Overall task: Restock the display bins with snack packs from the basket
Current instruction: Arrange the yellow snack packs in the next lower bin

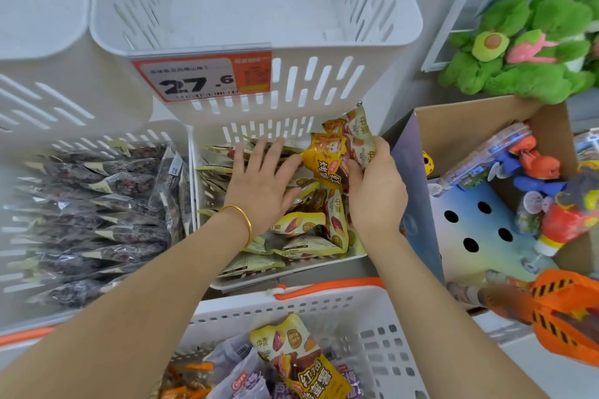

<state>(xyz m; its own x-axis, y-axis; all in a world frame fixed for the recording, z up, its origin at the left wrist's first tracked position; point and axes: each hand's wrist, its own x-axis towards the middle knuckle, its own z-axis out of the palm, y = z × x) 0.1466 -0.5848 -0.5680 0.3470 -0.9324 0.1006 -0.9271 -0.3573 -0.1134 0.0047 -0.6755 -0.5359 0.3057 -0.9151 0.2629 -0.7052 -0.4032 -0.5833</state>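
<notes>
While a bunch (340,152) of yellow packs is gripped in the curled fingers of the right hand (372,191) over the far right corner of the bin (282,275), the left hand (259,178) is laid flat, fingers straight and spread, on the packs (301,223) already lying in that bin. The hands are held close together; whether the left fingertips touch the bunch cannot be told. The bin is judged well stocked, though its contents lie loose and overlapping, and the bunch has not yet been set down. On the near side of the bin, a spare pack (298,356) of the same kind is seen in the basket (324,304) among purple and orange packets, so more stock is judged to remain. Above the bin, an upper bin (324,87) bearing a tag (201,78) is shown bare inside; whether it is to be filled cannot be told. Left of the bin, a side bin (97,141) is packed with dark packs (97,204). Room is bounded at the bin's far edge by the overhanging wall of the upper bin, just under which the bunch is held, and at its right by a carton (470,129) of toys standing just beside the right hand. Freer access is judged to lie over the bin's near edge, towards the basket.
</notes>
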